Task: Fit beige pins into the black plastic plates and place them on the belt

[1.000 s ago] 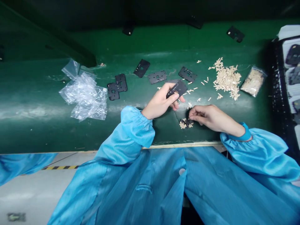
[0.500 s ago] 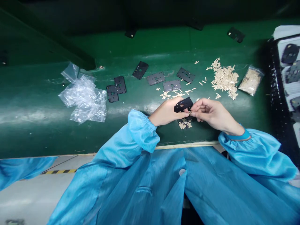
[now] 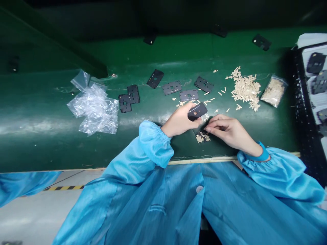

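Observation:
My left hand [image 3: 181,121] is closed around a flat black plastic plate [image 3: 197,111] with a small hole in it, held tilted above the bench. To its right, my right hand [image 3: 224,129] has thumb and fingertips pinched together; what is between them, if anything, is too small to make out. Just below those fingertips lies a small heap of cream-coloured pieces [image 3: 200,138] mixed with dark bits. Beyond my left hand, more black plates [image 3: 188,95] rest flat on the bench, with loose cream pieces around them.
A large pile of cream pieces [image 3: 246,89] lies at right, beside a clear bag of them [image 3: 274,91]. Empty plastic bags [image 3: 94,107] are heaped at left. A black crate [image 3: 304,112] with white-lined layers of plates stands at the right edge of the green bench [image 3: 51,143].
My right hand has drawn away from the black plate, down and slightly right, towards the small heap. My left hand has turned the plate and moved it slightly left. The camera view has shifted a little.

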Demonstrator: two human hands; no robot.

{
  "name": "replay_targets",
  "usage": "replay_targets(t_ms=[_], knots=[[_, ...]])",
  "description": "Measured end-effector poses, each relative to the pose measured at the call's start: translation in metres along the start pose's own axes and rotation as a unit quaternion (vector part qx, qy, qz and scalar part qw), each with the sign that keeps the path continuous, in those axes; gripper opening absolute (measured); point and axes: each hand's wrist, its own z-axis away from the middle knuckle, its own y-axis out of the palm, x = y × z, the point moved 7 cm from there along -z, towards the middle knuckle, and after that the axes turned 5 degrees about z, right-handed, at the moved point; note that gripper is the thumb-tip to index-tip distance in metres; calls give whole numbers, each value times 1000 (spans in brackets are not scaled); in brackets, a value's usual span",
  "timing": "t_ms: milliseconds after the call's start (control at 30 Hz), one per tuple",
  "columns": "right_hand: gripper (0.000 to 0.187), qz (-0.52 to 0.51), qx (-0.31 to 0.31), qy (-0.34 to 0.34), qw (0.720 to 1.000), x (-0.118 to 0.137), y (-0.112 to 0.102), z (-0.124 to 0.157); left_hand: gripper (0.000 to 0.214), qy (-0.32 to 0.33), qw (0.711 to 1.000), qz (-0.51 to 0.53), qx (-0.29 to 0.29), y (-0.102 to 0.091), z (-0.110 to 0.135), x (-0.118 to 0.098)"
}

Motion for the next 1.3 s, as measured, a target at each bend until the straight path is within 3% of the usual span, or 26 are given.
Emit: replay_targets(t_ms=[100, 200, 333, 500, 733, 1000, 1300], knots=[[30, -4, -14, 52, 999, -4, -5, -7, 34, -15, 1000, 1, 15, 0, 1, 3], [27, 32, -3, 19, 999, 4, -7, -22, 36, -25, 1000, -9, 17, -2, 2, 4], [30, -31, 48, 23, 998, 7, -1, -43, 40, -36, 999, 12, -35, -15, 0, 3], [31, -132, 7, 40, 990, 9, -1, -65, 40, -42, 987, 89, -126, -33, -2, 3], [25, -140, 23, 18, 990, 9, 6, -78, 37, -45, 988, 45, -138, -35, -2, 4], [23, -338, -108, 55, 933, -2, 16, -71, 37, -54, 960, 202, -184, -31, -2, 8], [17, -216, -114, -5, 970, 13, 7, -70, 36, -45, 968, 157, -190, -35, -1, 8]])
